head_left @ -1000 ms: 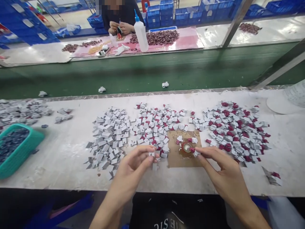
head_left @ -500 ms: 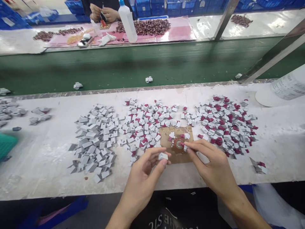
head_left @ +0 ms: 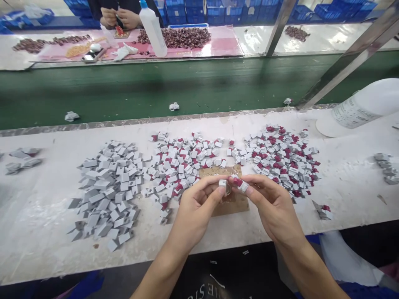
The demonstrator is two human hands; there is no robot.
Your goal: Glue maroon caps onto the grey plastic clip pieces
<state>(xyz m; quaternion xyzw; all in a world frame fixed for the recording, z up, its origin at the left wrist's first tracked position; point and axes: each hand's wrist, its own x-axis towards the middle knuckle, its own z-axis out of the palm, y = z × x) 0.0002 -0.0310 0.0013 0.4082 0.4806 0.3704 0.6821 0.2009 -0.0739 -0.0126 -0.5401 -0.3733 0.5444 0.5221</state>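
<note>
Between thumb and fingers, my left hand (head_left: 199,203) pinches a small light-grey block (head_left: 222,183). My right hand (head_left: 271,203) grips a small grey-and-dark-red piece (head_left: 240,184) by its grey part. The two pieces are close together over a brown cardboard sheet (head_left: 237,207); whether they touch I cannot tell. A pile of plain grey blocks (head_left: 109,187) lies to the left. Beside it spreads a pile of grey pieces with dark-red parts (head_left: 183,160), and a similar heap (head_left: 283,158) lies on the right.
A large white bottle (head_left: 358,110) stands at the right. Beyond the table runs a green strip (head_left: 140,89) with a few small pieces on it. Across it, a person's hands (head_left: 120,17) work near a white squeeze bottle (head_left: 153,31). A metal post (head_left: 346,58) slants down at the right.
My right hand has lifted the grey-and-dark-red piece from the cardboard and brought it beside the block in my left hand. The whole view has shifted, so the table things appear farther left.
</note>
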